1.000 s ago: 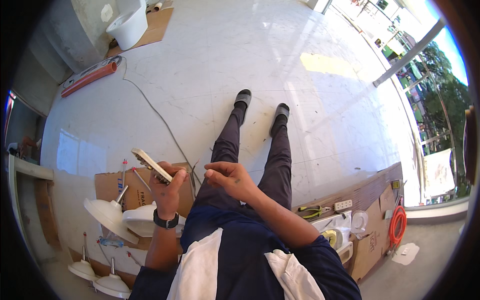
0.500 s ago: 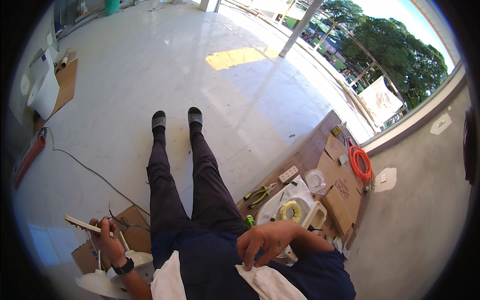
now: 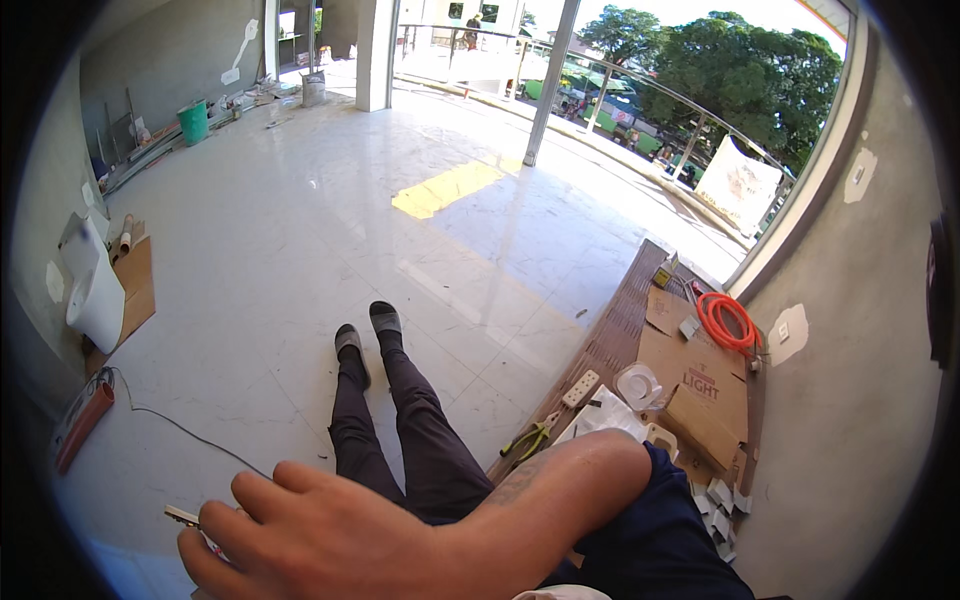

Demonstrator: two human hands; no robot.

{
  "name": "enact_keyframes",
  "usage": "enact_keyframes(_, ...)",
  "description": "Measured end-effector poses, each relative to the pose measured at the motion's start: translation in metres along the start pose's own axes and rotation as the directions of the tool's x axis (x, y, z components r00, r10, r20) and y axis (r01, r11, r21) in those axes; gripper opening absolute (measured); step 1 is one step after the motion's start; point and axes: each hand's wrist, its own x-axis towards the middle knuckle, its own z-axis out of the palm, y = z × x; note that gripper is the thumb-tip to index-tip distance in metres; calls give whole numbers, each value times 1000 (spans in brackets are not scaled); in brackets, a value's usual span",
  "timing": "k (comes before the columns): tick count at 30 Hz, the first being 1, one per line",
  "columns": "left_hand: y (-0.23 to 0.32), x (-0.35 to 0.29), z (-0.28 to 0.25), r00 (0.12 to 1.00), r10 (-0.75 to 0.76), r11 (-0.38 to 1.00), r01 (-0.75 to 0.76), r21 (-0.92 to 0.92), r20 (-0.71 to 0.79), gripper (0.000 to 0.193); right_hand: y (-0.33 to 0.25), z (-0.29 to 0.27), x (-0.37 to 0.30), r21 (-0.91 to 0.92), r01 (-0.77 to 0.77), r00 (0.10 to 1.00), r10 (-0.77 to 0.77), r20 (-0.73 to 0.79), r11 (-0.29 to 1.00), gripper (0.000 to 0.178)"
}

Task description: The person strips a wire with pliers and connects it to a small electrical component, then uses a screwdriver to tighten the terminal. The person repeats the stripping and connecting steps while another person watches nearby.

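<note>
My right hand (image 3: 310,540) reaches across the lower left, back upward, close to the camera. Its fingers are bent and curl downward, so the fingertips and anything in them are hidden. Just past its knuckles pokes out the end of a narrow, pale flat piece (image 3: 182,515) with small fittings along it. My left hand does not show. A bit of white cloth (image 3: 562,593) lies at the lower edge, below my right forearm (image 3: 540,490).
On a brown board at right lie pliers (image 3: 527,440), a white power strip (image 3: 580,388), flattened cardboard (image 3: 690,350) and a coiled orange hose (image 3: 727,323). A white ceramic fixture (image 3: 95,290) leans by the left wall. A dark cable (image 3: 195,432) crosses the tiled floor (image 3: 270,260).
My right hand has left the white cloth and swung left across my body, toward the pale piece. My left hand, which held that piece, has gone from sight. The view has tilted up.
</note>
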Motion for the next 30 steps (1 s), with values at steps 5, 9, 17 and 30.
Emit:
enact_keyframes(5,-24,17,-34,980,-119,993,120,-3,-161,33,-44,12,-10,-51,33,977,-22,211,998,31)
enact_keyframes(9,-50,33,-43,997,-27,989,36,143,-69,32,-45,10,-25,-82,26,955,0,296,996,33)
enact_keyframes(17,-11,18,-8,988,71,985,-91,145,136,23,-43,11,-46,-124,-108,882,153,445,986,37)
enact_keyframes(30,61,27,80,899,-72,975,-27,219,432,33,117,136,-95,75,-483,861,459,219,872,31)
